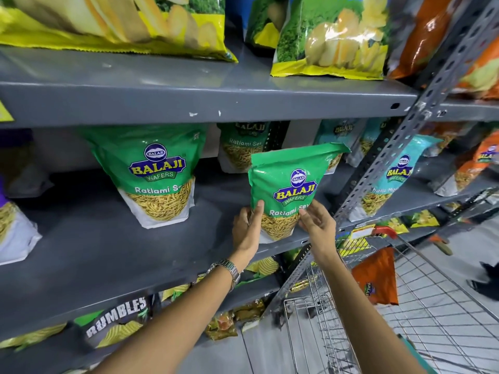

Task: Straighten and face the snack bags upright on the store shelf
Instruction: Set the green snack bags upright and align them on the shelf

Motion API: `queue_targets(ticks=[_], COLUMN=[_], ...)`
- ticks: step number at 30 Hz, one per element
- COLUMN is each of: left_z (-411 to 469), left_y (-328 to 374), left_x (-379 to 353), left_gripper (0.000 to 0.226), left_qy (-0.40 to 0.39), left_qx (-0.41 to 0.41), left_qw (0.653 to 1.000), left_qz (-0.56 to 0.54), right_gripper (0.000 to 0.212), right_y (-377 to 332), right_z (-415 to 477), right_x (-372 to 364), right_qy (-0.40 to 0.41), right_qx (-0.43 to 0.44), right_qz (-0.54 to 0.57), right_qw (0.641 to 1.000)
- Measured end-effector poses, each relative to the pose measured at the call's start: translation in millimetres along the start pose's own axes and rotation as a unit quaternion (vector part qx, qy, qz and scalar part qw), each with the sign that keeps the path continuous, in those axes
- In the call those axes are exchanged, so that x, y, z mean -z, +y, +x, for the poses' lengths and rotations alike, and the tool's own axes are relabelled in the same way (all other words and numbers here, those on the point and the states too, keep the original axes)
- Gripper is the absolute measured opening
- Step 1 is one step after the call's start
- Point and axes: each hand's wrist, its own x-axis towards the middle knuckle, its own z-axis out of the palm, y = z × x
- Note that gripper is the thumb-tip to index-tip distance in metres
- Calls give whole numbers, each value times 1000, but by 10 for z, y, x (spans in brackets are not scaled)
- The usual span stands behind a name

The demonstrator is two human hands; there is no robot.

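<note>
Snack bag (286, 182), glossy green, left hand (247, 230) gripping, right hand (316, 225) touching

Green snack bag (286, 190) upright on shelf (108, 252), left hand (244, 230) gripping (thumb front), right hand (318, 225) touching

light: bright, even | glare: glossy bags (337, 41) | edges: wide-angle bending, soft
</note>
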Motion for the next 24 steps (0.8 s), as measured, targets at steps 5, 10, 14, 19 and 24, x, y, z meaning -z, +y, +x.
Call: queue_targets(ticks=[5,10,14,19,24], left_z=[-26,0,-63,-56,271], left_y=[-6,-38,-115,-313,-336], left_x=[-40,-59,95,815,1814], left_gripper=[69,58,46,35,64], left_qy=[5,5,62,267,374], left_qx=[-4,8,-26,-158,-202], left_qw=[1000,1000,990,937,905], left_qz=[-5,-17,-124,-162,-24], right_gripper=[28,38,26,15,38], right_y=[5,-55,-44,25,-132], right_z=[-75,-104,-425,-933,-532], right_x=[-3,-51,-309,-1043,-1785], right_qy=[13,49,212,14,-121], right_qx=[-1,-20,50,67,-51], right_qz=[26,6,-65,-86,10], right_qw=[1000,999,974,994,991])
